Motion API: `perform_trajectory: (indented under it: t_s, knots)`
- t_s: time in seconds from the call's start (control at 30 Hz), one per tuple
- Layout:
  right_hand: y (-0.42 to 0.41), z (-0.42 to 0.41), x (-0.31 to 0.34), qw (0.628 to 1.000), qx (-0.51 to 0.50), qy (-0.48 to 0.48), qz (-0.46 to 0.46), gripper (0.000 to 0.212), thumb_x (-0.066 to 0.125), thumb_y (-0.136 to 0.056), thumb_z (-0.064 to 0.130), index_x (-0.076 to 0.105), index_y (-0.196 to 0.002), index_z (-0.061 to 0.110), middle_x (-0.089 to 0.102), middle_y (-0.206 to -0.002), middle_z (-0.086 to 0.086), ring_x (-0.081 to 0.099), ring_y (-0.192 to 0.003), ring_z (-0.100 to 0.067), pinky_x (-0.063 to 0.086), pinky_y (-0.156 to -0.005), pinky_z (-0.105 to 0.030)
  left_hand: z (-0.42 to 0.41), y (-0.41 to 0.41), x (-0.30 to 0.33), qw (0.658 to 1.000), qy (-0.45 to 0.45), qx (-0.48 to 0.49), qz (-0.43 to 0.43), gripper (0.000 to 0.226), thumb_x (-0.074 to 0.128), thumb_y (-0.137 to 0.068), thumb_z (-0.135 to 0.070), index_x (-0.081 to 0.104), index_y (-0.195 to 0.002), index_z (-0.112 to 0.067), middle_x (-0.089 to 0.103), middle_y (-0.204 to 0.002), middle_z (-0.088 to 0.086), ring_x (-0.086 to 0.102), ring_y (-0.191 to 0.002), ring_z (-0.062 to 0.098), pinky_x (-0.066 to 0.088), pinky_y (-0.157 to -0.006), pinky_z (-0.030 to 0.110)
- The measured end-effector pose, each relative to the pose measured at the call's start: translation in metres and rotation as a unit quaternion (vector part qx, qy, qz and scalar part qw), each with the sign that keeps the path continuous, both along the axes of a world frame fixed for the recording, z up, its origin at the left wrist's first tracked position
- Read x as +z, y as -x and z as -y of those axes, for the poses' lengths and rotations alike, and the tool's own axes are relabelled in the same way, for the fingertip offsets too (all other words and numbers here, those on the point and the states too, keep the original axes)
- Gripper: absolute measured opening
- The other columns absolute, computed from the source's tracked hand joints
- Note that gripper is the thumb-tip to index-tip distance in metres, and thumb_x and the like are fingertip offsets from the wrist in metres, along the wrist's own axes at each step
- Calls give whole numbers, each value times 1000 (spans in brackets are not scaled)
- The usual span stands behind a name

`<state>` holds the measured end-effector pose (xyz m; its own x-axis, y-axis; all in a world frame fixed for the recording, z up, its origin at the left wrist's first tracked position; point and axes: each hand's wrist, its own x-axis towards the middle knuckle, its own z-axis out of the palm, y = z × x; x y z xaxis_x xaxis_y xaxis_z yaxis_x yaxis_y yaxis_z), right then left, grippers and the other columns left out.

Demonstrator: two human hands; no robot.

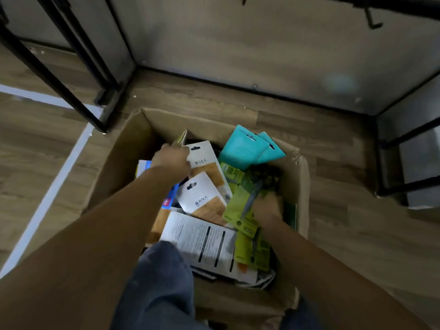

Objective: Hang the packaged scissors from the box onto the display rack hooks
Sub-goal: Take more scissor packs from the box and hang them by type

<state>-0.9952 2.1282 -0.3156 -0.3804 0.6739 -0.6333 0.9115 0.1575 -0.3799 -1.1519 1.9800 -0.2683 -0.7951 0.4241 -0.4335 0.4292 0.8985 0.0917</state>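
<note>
Both my arms are down in the cardboard box (123, 148), which sits on the wood floor (35, 144).

Left hand (170, 158): grip curled, back of the hand toward me, fingers hidden on the far side. It is against the top edge of a white-and-tan carded pack (204, 160) and a thin yellow-green card edge (181, 138) that stands up just beyond the knuckles. I cannot tell which of the two it actually has hold of.

Right hand (267, 206): blurred, low at the right side of the box, fingers curled onto a lime-green scissors pack (240, 206). Fingertips not visible.

Counted in the box: two white-and-tan packs with hang holes, the second (202, 196) nearer me; two teal packs (240, 145) overlapping at the far right; at least two lime-green packs, the other (251, 248) nearer me, their number unclear where they overlap; one white card with black bars (202, 236), face down; one blue pack (167, 201) mostly under my left forearm.

My knee in dark trousers (162, 277) covers the near edge of the box. Black rack frame legs (71, 75) stand at upper left, one black hook (371, 20) at upper right, cut off by the frame edge.
</note>
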Motion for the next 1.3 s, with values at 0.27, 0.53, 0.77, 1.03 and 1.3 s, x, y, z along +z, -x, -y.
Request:
perform_trajectory:
  t_s: [0.27,0.53,0.77,1.03,1.3]
  knots:
    - [21,-28,-29,992,-74,103,-28,62,68,-83,27,42,-131,-4,53,-123,-21,58,-99,-32,46,-71,-32,-6,-23,-18,964,216,-101,-122,44,54,-91,-42,55,-128,-17,41,-134,10,35,-122,30,33,-99,39]
    - [9,-20,-34,933,-182,252,-181,54,81,-69,15,59,-117,3,62,-119,-15,61,-102,-30,51,-88,-39,-6,-26,-20,976,139,-134,-99,34,46,-93,-22,55,-124,-15,48,-129,9,41,-123,28,37,-96,35]
    - [11,-14,-30,904,-158,309,-248,41,79,-71,12,61,-108,6,70,-98,-9,67,-82,-20,55,-63,-27,-2,-35,-23,981,98,-162,-49,30,46,-96,-27,53,-122,-13,53,-114,7,53,-103,22,37,-76,29]
    - [11,-10,-20,928,-112,331,-130,31,75,-74,8,66,-104,2,70,-101,-14,66,-74,-22,53,-68,-29,13,-36,-19,981,105,-164,-24,37,46,-96,-27,47,-131,-15,52,-125,9,50,-114,25,42,-94,33]
    - [16,-18,22,938,-123,165,-278,24,77,-66,-4,67,-88,-1,69,-90,-13,63,-80,-23,50,-74,-31,17,-38,-6,992,13,-121,-19,33,45,-95,-19,51,-127,-14,55,-122,11,55,-111,28,44,-80,30]
